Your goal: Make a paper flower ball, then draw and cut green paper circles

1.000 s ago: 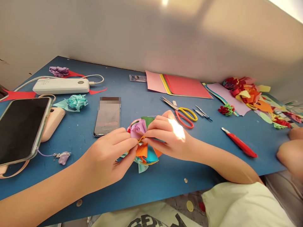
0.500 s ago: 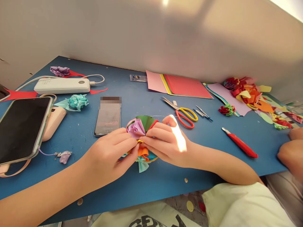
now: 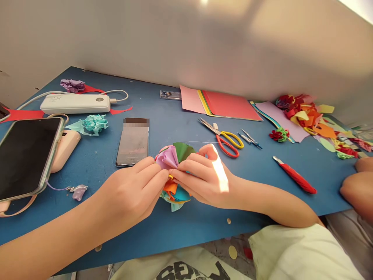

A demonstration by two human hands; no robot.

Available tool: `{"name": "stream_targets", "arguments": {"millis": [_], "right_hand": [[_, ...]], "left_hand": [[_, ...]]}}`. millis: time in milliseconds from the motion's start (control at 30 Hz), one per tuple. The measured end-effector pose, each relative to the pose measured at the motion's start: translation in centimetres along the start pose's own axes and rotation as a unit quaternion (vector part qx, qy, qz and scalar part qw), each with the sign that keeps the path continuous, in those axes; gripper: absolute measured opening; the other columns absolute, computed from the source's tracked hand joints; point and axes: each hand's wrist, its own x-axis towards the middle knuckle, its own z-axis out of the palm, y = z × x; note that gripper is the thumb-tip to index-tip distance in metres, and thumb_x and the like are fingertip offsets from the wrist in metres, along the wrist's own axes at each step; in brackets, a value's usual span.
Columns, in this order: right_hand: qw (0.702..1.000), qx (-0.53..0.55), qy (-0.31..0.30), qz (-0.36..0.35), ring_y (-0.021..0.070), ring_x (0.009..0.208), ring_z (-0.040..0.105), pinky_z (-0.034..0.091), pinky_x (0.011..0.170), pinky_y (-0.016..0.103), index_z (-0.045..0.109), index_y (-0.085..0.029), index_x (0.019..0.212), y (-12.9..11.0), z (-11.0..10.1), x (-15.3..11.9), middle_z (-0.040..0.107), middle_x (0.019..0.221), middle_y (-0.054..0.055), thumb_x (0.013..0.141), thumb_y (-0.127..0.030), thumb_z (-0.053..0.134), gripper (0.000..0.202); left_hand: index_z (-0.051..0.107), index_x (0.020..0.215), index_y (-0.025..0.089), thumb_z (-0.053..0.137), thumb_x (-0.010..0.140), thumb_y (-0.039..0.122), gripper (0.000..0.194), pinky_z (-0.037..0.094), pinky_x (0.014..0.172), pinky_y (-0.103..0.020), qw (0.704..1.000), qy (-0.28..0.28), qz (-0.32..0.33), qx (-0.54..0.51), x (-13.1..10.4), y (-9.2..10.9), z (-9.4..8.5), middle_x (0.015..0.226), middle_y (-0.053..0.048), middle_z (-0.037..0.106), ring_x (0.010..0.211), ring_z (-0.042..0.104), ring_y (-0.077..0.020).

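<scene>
- Grasping the bundle (image 3: 169,157) from its left, the left hand (image 3: 132,186) is curling its fingers over the purple paper; its thumb is hiding from view.
- From the bundle's right, the right hand (image 3: 205,175) is pinching in with bent fingers, its fingertips meeting the left ones beside a yellow strip (image 3: 170,177).
- Between both hands, the bundle is showing purple, green, orange and blue paper; whether it is touching the table (image 3: 204,233) I cannot tell.
- Well left of the bundle, a charm (image 3: 78,192) is lying near the large phone (image 3: 29,155), which is partly covering a pink power bank (image 3: 65,149).
- Well right of the bundle, a red knife (image 3: 297,177) is lying at a slant.
- Just behind the bundle, to its left, the small phone (image 3: 132,146) is lying face up.
- Behind the bundle, a thin strand (image 3: 192,142) is running rightward toward the scissors (image 3: 218,132), whose handles are spreading apart.
- Farther behind the bundle, to its left, crumpled aqua paper (image 3: 94,123) is lying before a white power bank (image 3: 74,104).
- Farthest behind the bundle, to its right, coloured sheets (image 3: 233,104) are lying by the wall (image 3: 175,42), paper flowers (image 3: 303,112) piling beyond them.
</scene>
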Motion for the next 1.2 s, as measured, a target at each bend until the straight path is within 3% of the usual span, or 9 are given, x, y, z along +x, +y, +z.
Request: {"name": "stream_targets", "arguments": {"millis": [300, 467, 633, 833, 1033, 1200], "right_hand": [[0.995, 0.092, -0.026, 0.010, 0.0107, 0.064, 0.042, 0.023, 0.063, 0.033, 0.058, -0.015, 0.078, 0.6, 0.0, -0.2, 0.056, 0.074, 0.000, 0.094, -0.018, 0.050, 0.018], [0.989, 0.130, -0.058, 0.026, 0.0123, 0.071, 0.044, 0.025, 0.067, 0.032, 0.059, -0.015, 0.088, 0.6, -0.5, -0.1, 0.058, 0.082, 0.003, 0.095, -0.019, 0.045, 0.016], [0.986, 0.154, -0.038, 0.048, 0.0117, 0.068, 0.041, 0.026, 0.065, 0.031, 0.060, -0.015, 0.084, 0.2, -0.8, 0.1, 0.057, 0.079, 0.002, 0.096, -0.020, 0.044, 0.020], [0.992, 0.112, -0.030, 0.042, 0.0117, 0.066, 0.038, 0.021, 0.063, 0.032, 0.054, -0.016, 0.070, -0.3, -0.3, 0.0, 0.049, 0.071, 0.000, 0.094, -0.017, 0.046, 0.025], [0.996, 0.067, -0.050, 0.036, 0.0121, 0.065, 0.034, 0.021, 0.063, 0.032, 0.054, -0.015, 0.073, -0.7, -0.4, -0.1, 0.049, 0.074, 0.001, 0.091, -0.010, 0.045, 0.021], [0.996, 0.068, -0.061, 0.026, 0.0111, 0.061, 0.030, 0.017, 0.060, 0.031, 0.046, -0.016, 0.062, -0.7, -1.0, 0.3, 0.043, 0.066, -0.002, 0.084, -0.004, 0.048, 0.024]], "left_hand": [[0.053, 0.066, 0.015, 0.055, 0.080, 0.004, 0.018, 0.037, 0.047, -0.030, 0.996, -0.052, 0.031, 0.061, 0.5, 0.3, 0.3, 0.058, -0.002, 0.043, 0.056, 0.035, -0.0167], [0.055, 0.073, 0.013, 0.049, 0.081, 0.002, 0.015, 0.037, 0.050, -0.029, 0.997, -0.078, 0.013, 0.004, 0.0, 0.2, 0.5, 0.064, -0.003, 0.044, 0.060, 0.034, -0.0168], [0.056, 0.072, 0.012, 0.045, 0.079, -0.001, 0.018, 0.035, 0.049, -0.030, 0.997, -0.062, 0.002, -0.035, 0.1, 0.5, 0.2, 0.062, -0.005, 0.044, 0.060, 0.033, -0.0175], [0.052, 0.065, 0.016, 0.049, 0.086, 0.010, 0.022, 0.033, 0.048, -0.029, 0.997, -0.072, -0.017, -0.027, 0.7, 0.7, -0.1, 0.060, -0.002, 0.045, 0.058, 0.033, -0.0162], [0.049, 0.058, 0.017, 0.049, 0.083, 0.003, 0.028, 0.033, 0.047, -0.029, 0.997, -0.057, 0.040, 0.029, 0.7, 0.7, 0.3, 0.056, 0.000, 0.039, 0.054, 0.030, -0.0146], [0.045, 0.056, 0.019, 0.052, 0.081, 0.003, 0.031, 0.029, 0.044, -0.031, 0.995, -0.047, 0.062, 0.069, 0.8, 1.2, 0.3, 0.053, 0.001, 0.037, 0.050, 0.029, -0.0145]]}}
